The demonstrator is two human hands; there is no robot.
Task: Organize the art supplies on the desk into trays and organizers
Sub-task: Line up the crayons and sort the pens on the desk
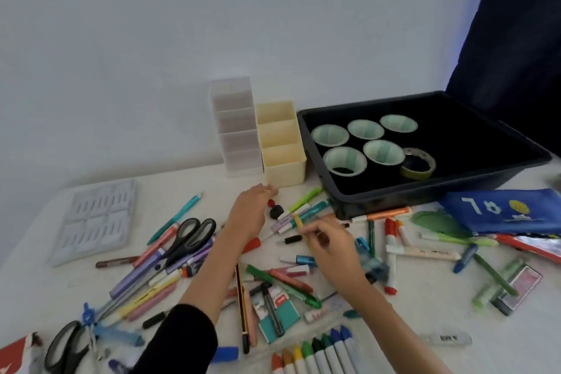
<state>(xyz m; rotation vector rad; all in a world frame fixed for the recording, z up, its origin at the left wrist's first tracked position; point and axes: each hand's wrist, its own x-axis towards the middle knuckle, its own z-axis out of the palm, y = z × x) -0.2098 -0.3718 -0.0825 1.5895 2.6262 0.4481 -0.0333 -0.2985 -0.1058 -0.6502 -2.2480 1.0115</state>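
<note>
Pens, markers, crayons and scissors [189,237] lie scattered across the white desk [425,307]. My left hand [250,212] reaches forward near a small red piece [271,202] and a black cap [277,211], fingers loosely curled, just in front of the cream organizer [283,146]; whether it holds anything I cannot tell. My right hand [329,241] pinches a yellow crayon [299,222] above the pile. A clear compartment organizer [235,127] stands left of the cream one. The black tray [425,188] holds several green paper cups [344,161] and a tape roll [419,164].
A grey plastic insert [94,218] lies at the left. A blue pouch [504,209] sits right of the tray's front edge. A row of crayons [318,352] lines the near edge. A second pair of scissors [65,349] and a blue compass [91,316] lie near left.
</note>
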